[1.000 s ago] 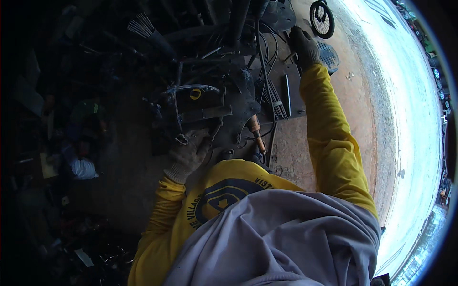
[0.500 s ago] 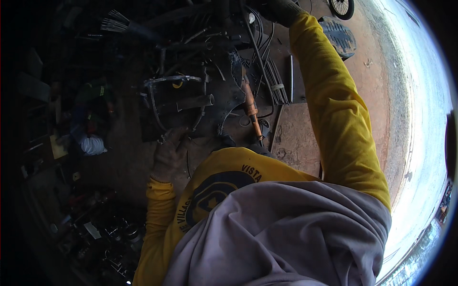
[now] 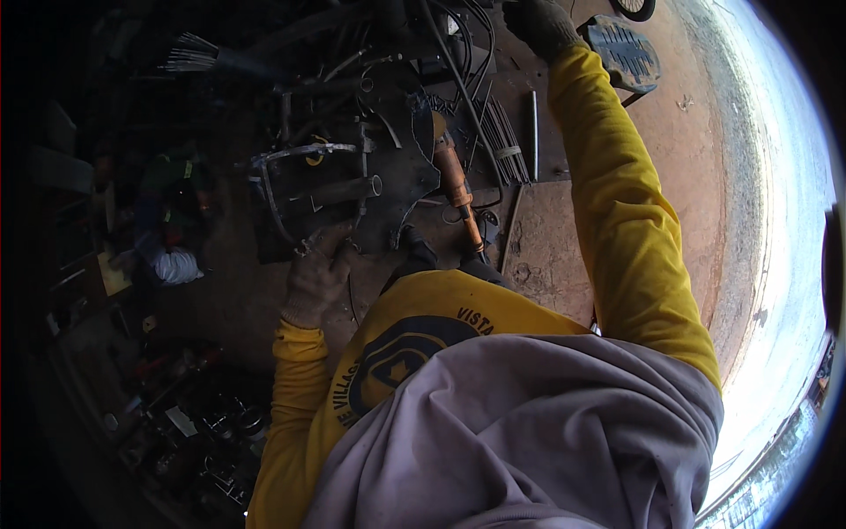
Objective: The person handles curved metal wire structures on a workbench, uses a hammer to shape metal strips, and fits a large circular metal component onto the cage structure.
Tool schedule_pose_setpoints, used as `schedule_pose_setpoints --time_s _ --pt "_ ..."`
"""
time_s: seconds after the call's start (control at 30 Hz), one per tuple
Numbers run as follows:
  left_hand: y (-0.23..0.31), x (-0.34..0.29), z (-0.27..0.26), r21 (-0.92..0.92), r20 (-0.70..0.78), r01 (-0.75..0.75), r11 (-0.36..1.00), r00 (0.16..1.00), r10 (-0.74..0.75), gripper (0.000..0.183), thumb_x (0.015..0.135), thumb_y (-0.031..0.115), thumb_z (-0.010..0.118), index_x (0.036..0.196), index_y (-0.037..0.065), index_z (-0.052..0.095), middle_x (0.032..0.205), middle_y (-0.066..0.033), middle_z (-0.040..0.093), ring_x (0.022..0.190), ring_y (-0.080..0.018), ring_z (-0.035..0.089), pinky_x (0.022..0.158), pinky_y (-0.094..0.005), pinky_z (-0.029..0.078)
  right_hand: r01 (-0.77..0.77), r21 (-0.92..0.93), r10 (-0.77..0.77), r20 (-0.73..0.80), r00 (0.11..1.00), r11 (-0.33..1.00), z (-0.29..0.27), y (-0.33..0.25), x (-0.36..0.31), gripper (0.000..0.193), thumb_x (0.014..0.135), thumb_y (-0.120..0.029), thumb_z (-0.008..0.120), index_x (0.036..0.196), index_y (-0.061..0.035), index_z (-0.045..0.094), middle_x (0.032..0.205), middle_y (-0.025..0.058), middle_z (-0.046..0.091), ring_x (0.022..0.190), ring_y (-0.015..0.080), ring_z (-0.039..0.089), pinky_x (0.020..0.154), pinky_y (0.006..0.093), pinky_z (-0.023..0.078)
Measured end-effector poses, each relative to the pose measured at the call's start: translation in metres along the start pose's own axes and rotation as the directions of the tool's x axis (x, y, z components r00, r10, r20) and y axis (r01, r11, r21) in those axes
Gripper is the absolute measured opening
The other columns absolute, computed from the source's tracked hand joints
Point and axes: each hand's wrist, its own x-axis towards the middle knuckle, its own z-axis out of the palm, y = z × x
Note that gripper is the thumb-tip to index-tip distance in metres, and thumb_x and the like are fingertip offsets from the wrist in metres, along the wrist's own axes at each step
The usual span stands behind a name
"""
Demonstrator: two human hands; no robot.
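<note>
Left hand [image 3: 315,280], grey knit glove, is at the near end of the bent, greyish metal bar frame [image 3: 308,152]; thumb stands apart from the fingers, some contact with the frame looks likely, but can't tell if it grips. Right hand [image 3: 545,31], dark glove, is stretched far forward to the upper edge, near the black looping cables [image 3: 480,26]; fingers partly cut off, can't tell if closed or on what. Frame lies ahead of the body, around the short open-ended metal pipe [image 3: 344,189], left of the dark sheet with a ragged edge [image 3: 414,163]. Long orange power tool [image 3: 454,176] lies right of that sheet, near the bundle of thin metal rods [image 3: 500,141].

Step looks like a one-sided reach, left hand perhaps steadying. To do it well: brace the frame firmly, lean little, route the right sleeve clear of cables, and treat the ragged edge as sharp.
</note>
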Motion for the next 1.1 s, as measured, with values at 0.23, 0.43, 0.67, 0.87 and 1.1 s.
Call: schedule_pose_setpoints --time_s 0.23,0.43,0.67,0.87,1.1 --pt "0.037 0.017 0.037 -0.069 -0.035 0.103 0.992 0.994 -0.106 0.028 0.088 0.022 0.070 0.113 0.008 0.068 0.117 -0.0129 0.066 0.096 -0.0322 0.067 0.080 -0.0390 0.056 -0.719 0.045 0.718 0.025 0.695 0.694 0.021 0.011 -0.277 0.023 0.092 -0.027 0.060 0.109 -0.0107 0.062 0.094 0.0175 0.070 0.092 0.0366 0.069 0.078 0.0466 0.055" --pt "0.046 0.024 0.057 -0.207 0.019 0.081 0.975 0.997 -0.079 0.032 0.086 0.017 0.072 0.115 0.006 0.066 0.115 -0.0161 0.063 0.100 -0.0334 0.064 0.084 -0.0427 0.054 -0.799 -0.459 0.405 0.864 -0.299 0.389 -0.025 -0.175 -0.605 0.045 0.097 -0.038 0.050 0.131 -0.0110 0.061 0.114 0.0213 0.069 0.118 0.0376 0.063 0.102 0.0444 0.048" --pt "0.036 0.023 0.085 -0.076 -0.048 -0.104 0.992 0.994 0.101 0.030 0.085 0.022 0.074 0.111 0.009 0.065 0.111 -0.0130 0.063 0.100 -0.0323 0.062 0.085 -0.0432 0.053 -0.681 -0.457 0.302 0.890 -0.342 0.572 -0.155 -0.292 -0.606 0.044 0.096 -0.038 0.050 0.133 -0.0160 0.060 0.128 0.0226 0.064 0.121 0.0384 0.061 0.102 0.0464 0.047" --pt "0.064 0.040 0.075 -0.090 -0.043 0.123 0.988 0.991 -0.128 0.028 0.084 0.027 0.074 0.104 0.009 0.066 0.109 -0.0113 0.064 0.098 -0.0315 0.064 0.082 -0.0430 0.054 -0.837 0.131 0.709 0.610 -0.355 -0.532 -0.128 -0.206 -0.619 0.043 0.095 -0.036 0.060 0.119 0.0001 0.064 0.082 0.0109 0.069 0.070 0.0210 0.066 0.063 0.0341 0.053" --pt "0.091 0.085 0.059 0.351 0.070 -0.001 0.937 0.997 -0.025 0.016 0.088 0.018 0.068 0.103 0.014 0.068 0.112 -0.0078 0.066 0.099 -0.0300 0.064 0.083 -0.0401 0.054 -0.944 -0.216 0.621 0.712 -0.328 -0.251 -0.128 -0.117 -0.606 0.053 0.095 -0.039 0.055 0.126 0.0030 0.063 0.104 0.0162 0.073 0.089 0.0230 0.071 0.081 0.0351 0.054"
